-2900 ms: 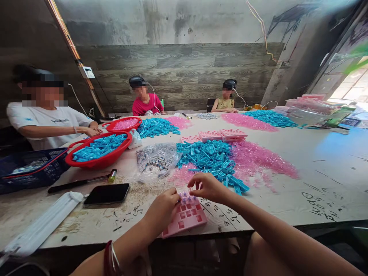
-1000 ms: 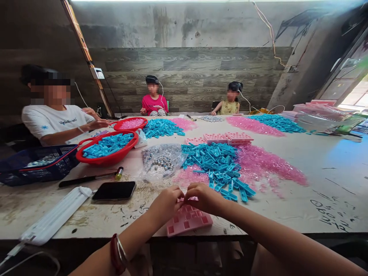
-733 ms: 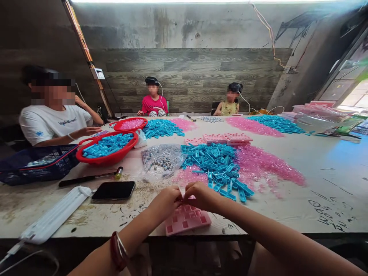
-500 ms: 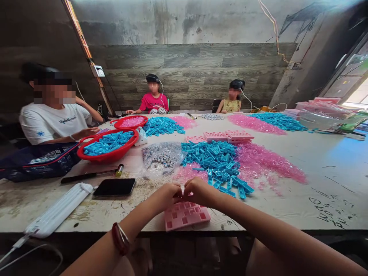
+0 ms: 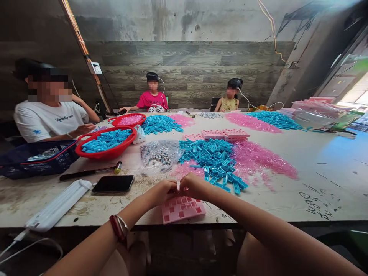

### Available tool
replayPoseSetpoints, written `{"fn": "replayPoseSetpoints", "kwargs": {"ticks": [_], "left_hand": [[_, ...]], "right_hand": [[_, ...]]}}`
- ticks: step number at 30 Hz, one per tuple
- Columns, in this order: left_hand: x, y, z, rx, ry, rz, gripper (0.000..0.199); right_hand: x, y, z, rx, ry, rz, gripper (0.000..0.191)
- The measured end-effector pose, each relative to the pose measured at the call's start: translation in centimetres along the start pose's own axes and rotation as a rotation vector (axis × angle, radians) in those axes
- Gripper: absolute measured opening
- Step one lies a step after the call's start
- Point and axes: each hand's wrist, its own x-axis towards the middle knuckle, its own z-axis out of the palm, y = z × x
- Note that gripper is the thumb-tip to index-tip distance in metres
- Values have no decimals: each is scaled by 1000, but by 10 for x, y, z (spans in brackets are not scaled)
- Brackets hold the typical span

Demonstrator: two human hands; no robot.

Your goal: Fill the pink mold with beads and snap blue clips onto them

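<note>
My left hand (image 5: pixel 166 191) and my right hand (image 5: pixel 197 186) meet over the far edge of a pink block (image 5: pixel 184 213) with square holes, which lies near the table's front edge. Fingers of both hands are pinched together around a small pale piece (image 5: pixel 178 186) that shows between the fingertips. Its exact shape is hidden by the fingers. Just beyond my hands lie a heap of blue plastic rectangular pieces (image 5: pixel 214 157) and clear pink pieces (image 5: pixel 258 157). An open plastic bag (image 5: pixel 159 153) of small metallic-looking parts is to the left of the heap.
A phone (image 5: pixel 113 184), a white power strip-like device (image 5: pixel 59 205) and a black-handled hammer (image 5: pixel 90 171) lie left. Beyond are a red basket (image 5: pixel 106 154) of blue pieces, a dark blue basket (image 5: pixel 43 163) and stacked pink blocks (image 5: pixel 212 134). Three people sit around the table.
The view has shifted slightly, so the table things appear a little higher and further left. My hands stay together over the pink block, and the pale piece shows more clearly between them.
</note>
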Motion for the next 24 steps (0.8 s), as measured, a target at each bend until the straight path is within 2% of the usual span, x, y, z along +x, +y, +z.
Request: {"fn": "replayPoseSetpoints", "kwargs": {"ticks": [6,11,15,20,24], "left_hand": [[-2,-6,3,-34,53,47,24],[-1,-6,3,-78,44,20,19],[0,-3,0,-35,2,-7,14],[1,1,1,53,66,-45,14],[2,3,3,126,24,-79,11]], "right_hand": [[1,-3,-1,-26,-32,24,13],[-2,-7,2,-61,12,63,15],[-5,-10,3,-61,26,72,15],[-12,-9,5,-32,82,34,17],[-12,-6,9,11,98,25,19]]}}
